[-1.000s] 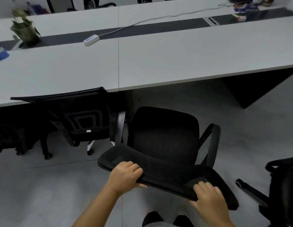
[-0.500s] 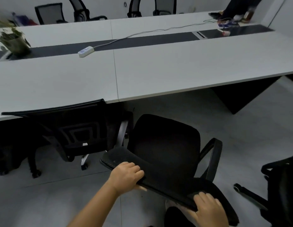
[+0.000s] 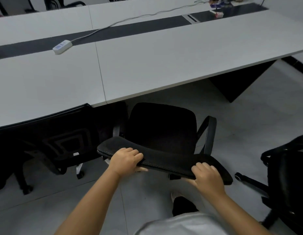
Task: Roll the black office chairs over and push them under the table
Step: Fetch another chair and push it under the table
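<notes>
From the head camera, looking down, both hands grasp the top edge of the backrest of a black office chair (image 3: 161,131). The left hand (image 3: 125,159) curls its fingers over the top of that edge near its left end, with the thumb underneath. The right hand (image 3: 207,177) clasps the same edge nearer its right end, fingers hooked over the top. The chair faces the tabletop (image 3: 164,65), its seat standing on the grey floor (image 3: 240,133) with the front edge just at the near edge of the tabletop, and most of the seat is out in the open. Its right armrest (image 3: 208,133) stands clear of the table. Just to the left, a second black chair (image 3: 50,138) has its backrest top against the edge of the tabletop, with its base and castors in shadow below. At the right edge of the view stands part of a third black chair (image 3: 286,175), well apart from the table, one leg of its base reaching out over the floor. On the tabletop lies a white power strip (image 3: 62,46), its cable running away toward the far right.
</notes>
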